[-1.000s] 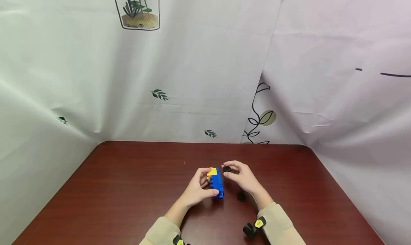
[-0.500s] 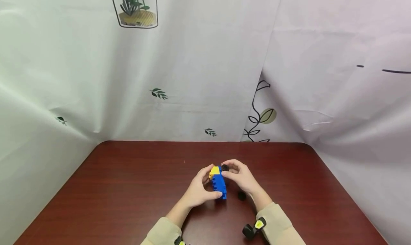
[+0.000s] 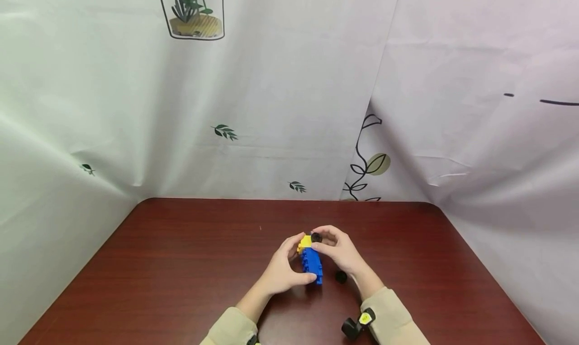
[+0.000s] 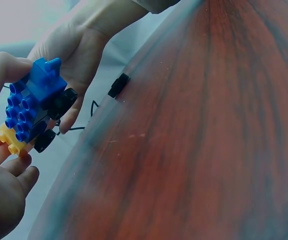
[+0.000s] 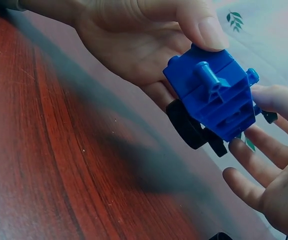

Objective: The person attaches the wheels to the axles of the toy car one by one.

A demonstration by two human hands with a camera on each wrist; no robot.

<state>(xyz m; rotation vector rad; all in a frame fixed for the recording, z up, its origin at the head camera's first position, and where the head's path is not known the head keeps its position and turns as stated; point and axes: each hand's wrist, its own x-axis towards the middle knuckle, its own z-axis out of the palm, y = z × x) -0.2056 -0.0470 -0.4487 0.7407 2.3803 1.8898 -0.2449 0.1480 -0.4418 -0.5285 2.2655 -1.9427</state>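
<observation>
My left hand (image 3: 281, 267) grips a toy car (image 3: 312, 262) built of blue bricks with a yellow brick at its far end. The thumb lies on the near blue end and the fingers are at the yellow end. My right hand (image 3: 341, 249) pinches a small black wheel (image 3: 316, 237) against the car's far right side. In the left wrist view, black wheels (image 4: 62, 103) show along one side of the car. The right wrist view shows the car's blue underside (image 5: 229, 112), its pegs, and wheels (image 5: 184, 125) on the left side.
A loose black wheel (image 3: 341, 276) lies on the dark red wooden table (image 3: 190, 264), close to my right wrist. The camera strapped to the right wrist (image 3: 357, 325) sits low over the table. White printed cloth (image 3: 271, 84) hangs behind and at both sides.
The car in my left hand has moved slightly right, toward my right hand. The wheel, first apart from the car, now meets its far right side.
</observation>
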